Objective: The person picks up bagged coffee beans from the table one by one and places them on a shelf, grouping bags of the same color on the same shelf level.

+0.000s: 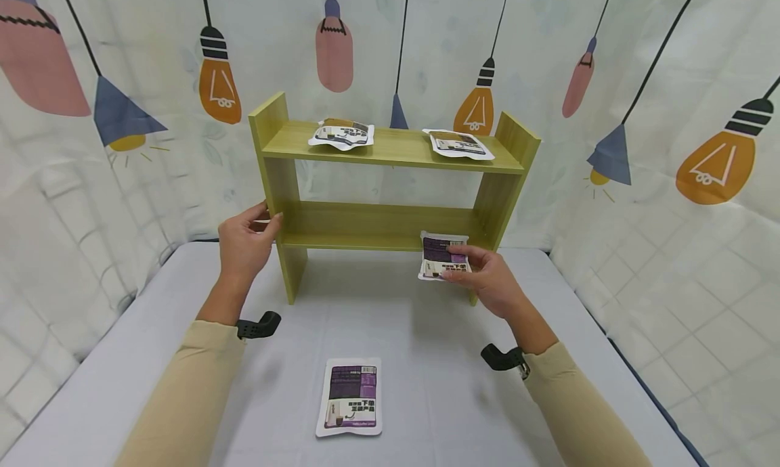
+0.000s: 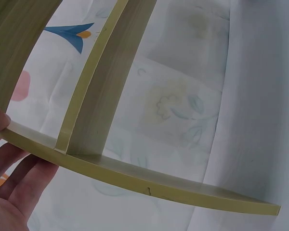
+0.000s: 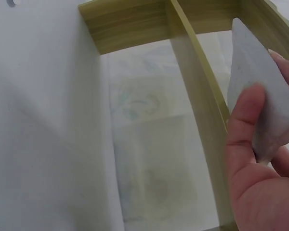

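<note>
Table [image 1: 426, 386] below, right fingers [image 1: 469, 252] hold a packet [image 1: 435, 252] near the shelf's edge [image 1: 353, 245].

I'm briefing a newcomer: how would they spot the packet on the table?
On the table, in front of the green shelf, lies a white packet with a purple label. It alone rests there: two packets lie atop the shelf, a third packet is in the right hand.

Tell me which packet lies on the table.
The packet nearest the head camera; the right hand pinches another packet, and two packets rest on the shelf.
</note>
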Demonstrator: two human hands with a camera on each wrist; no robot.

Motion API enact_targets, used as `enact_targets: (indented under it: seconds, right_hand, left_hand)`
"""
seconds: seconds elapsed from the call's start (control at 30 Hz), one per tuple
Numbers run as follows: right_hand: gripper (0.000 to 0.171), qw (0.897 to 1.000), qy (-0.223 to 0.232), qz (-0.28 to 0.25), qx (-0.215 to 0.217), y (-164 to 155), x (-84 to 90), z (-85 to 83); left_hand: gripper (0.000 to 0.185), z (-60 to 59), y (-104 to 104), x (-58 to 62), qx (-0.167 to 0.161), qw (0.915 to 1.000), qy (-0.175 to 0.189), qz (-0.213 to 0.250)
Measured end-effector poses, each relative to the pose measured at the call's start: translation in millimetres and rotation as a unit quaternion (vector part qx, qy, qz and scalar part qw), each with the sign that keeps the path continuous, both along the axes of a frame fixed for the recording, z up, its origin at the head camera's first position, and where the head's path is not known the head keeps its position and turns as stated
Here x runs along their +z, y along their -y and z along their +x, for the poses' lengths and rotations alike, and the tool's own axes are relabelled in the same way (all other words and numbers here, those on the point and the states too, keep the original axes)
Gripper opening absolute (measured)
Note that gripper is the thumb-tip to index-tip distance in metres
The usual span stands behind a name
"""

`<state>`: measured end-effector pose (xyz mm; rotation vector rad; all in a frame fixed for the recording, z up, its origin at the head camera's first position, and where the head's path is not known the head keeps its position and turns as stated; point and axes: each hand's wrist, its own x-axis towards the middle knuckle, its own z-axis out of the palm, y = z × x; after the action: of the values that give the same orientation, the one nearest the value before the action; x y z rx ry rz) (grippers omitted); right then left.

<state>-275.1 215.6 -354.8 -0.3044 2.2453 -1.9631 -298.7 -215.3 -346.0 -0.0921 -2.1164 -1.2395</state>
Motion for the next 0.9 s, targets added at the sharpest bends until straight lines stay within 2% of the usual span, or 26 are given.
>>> enact_targets:
  seconds: [0.13, 0.57, 0.9]
  right_hand:
    - [0.067, 1.0, 0.008, 0.003, 0.016, -2.1, 2.4, 0.5]
    - [0.073, 0.996, 0.017, -0.051, 0.067, -6.2, 3.9, 0.2]
    - [0.071, 0.997, 0.01, -0.046, 0.062, -6.8, 4.4, -2.8]
  left_hand:
    - [0.039, 0.2, 0.2, 0.0, 0.001, 1.0, -0.001, -0.001]
    - [0.041, 0.4, 1.2, 1.0, 0.002, 1.0, 0.007, -0.002]
    - [0.04, -0.2, 0.0, 0.3, 0.007, 0.9999, 0.004, -0.008]
